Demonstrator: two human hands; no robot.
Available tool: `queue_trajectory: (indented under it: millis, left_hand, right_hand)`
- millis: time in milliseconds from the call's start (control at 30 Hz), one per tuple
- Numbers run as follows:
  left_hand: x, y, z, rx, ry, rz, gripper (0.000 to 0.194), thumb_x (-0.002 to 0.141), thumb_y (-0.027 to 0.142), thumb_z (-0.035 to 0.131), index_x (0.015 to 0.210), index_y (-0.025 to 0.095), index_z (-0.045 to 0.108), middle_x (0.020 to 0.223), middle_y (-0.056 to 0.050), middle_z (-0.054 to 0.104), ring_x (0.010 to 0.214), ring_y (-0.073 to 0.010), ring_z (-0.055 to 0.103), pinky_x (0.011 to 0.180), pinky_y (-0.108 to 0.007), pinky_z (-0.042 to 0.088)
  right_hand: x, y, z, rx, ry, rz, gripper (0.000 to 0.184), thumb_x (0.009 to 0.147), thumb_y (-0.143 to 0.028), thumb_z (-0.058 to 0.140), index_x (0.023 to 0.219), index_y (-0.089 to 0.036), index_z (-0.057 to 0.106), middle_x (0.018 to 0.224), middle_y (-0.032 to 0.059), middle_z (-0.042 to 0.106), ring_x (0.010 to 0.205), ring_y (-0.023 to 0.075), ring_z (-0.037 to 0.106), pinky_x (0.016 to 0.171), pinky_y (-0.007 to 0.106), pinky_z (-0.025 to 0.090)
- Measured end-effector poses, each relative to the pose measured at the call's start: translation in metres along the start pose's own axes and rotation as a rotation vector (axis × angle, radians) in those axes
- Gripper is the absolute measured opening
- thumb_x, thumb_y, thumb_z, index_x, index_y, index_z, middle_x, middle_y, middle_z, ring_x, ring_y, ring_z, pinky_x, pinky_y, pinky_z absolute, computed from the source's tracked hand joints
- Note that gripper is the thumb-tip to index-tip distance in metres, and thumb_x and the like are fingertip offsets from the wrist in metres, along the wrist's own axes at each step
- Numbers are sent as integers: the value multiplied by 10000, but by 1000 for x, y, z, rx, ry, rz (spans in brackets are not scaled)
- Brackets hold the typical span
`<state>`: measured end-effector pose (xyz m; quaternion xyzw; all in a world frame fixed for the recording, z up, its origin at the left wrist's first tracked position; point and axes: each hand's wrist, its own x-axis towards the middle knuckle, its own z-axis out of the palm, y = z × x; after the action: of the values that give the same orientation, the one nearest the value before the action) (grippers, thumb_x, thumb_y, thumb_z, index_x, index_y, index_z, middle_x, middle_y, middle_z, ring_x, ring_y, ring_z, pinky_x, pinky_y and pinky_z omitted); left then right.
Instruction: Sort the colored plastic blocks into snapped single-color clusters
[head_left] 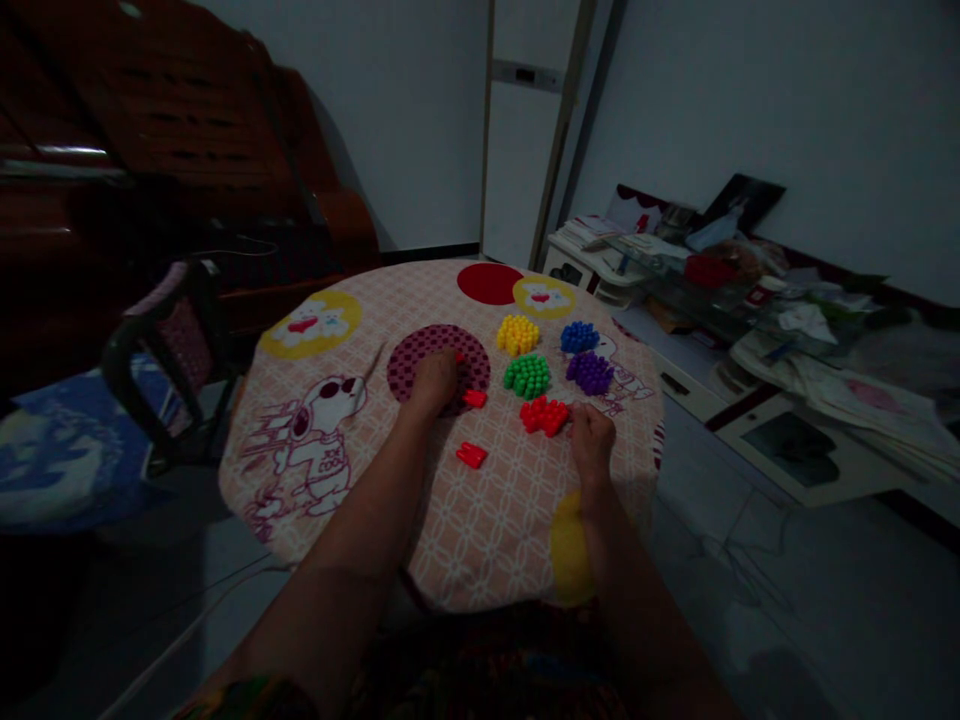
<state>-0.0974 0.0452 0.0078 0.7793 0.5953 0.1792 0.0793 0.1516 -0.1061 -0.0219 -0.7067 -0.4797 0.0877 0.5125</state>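
Observation:
My left hand is closed over the dark red dotted circle on the tablecloth, with a bit of a small red plastic piece showing at its fingertips. Just right of it lies another red piece, and a third, two-pronged red piece lies nearer to me. My right hand is curled, its fingertips at the right edge of a cluster of red plastic pieces. Whether those fingers pinch a piece is too dark to make out. Behind the red cluster sit green, yellow, blue and purple clusters.
The round table wears a patterned tablecloth. A chair stands to the left, before a wooden sofa. Along the right wall runs a low cabinet heaped with papers. A tall white unit fills the corner.

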Motion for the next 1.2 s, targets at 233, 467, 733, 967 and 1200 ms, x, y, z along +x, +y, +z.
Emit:
queue_trajectory:
  millis: [233, 467, 733, 967, 1200]
  left_hand:
    - [-18, 24, -25, -232, 68, 97, 366, 901, 165, 454, 1189, 150, 679, 1145, -133, 733, 1057, -260, 664, 949, -350, 487]
    - [-66, 111, -35, -417, -78, 458, 266, 910, 238, 539, 1132, 203, 683, 1095, -88, 725, 1003, -210, 662, 920, -314, 490]
    - [-95, 158, -9, -192, -257, 517, 271, 947, 281, 487, 1074, 166, 697, 1018, -147, 662, 850, -225, 653, 711, -321, 491]
    - [-92, 167, 2, -84, -269, 533, 326, 948, 221, 440, 1159, 168, 683, 1015, -120, 638, 905, -232, 657, 737, -320, 504]
    - [-93, 170, 4, -101, -231, 501, 279, 953, 253, 472, 1147, 182, 659, 1031, -110, 640, 930, -228, 658, 751, -310, 497]
  right_hand:
    - [0, 4, 2, -3, -7, -1, 427, 925, -477, 411, 696, -193, 633, 577, -15, 556, 572, 148, 446, 596, 282, 342]
    - [0, 2, 0, 186, 40, 159, 454, 911, -526, 422, 827, -167, 688, 651, 22, 656, 600, 171, 571, 600, 285, 420]
    - [2, 9, 1, 315, 189, 252, 478, 905, -536, 414, 831, -155, 692, 737, 86, 715, 645, 202, 646, 605, 304, 485]
    - [2, 8, 1, 289, 219, 215, 453, 898, -522, 458, 784, -160, 704, 742, 83, 724, 686, 210, 656, 653, 316, 498]
    - [2, 8, -1, 239, 188, 171, 436, 902, -520, 475, 753, -170, 687, 731, 56, 708, 674, 182, 618, 639, 291, 470]
